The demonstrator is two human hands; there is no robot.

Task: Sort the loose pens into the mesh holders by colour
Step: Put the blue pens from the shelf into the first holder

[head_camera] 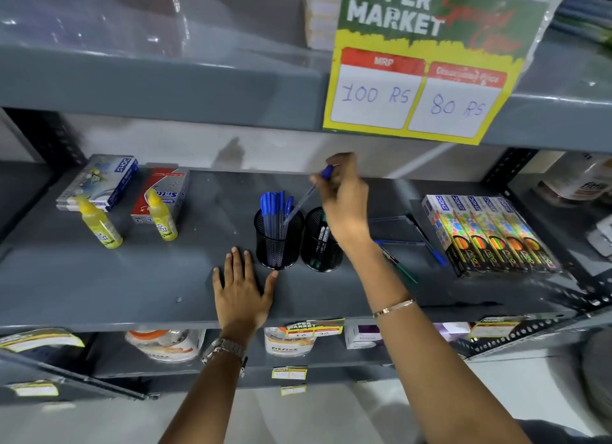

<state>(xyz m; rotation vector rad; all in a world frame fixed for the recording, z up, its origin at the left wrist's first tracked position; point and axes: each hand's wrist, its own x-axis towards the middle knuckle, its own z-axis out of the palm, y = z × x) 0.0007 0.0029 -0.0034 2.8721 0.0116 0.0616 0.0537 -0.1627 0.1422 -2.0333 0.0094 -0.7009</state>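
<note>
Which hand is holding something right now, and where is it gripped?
The right hand pinches a blue pen near its capped upper end. The left hand lies flat on the shelf, holding nothing.

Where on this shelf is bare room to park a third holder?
Bare shelf lies between the glue bottles and the left holder, and along the front edge left of the left hand. Right of the holders it is crowded: loose pens, then pencil boxes.
</note>
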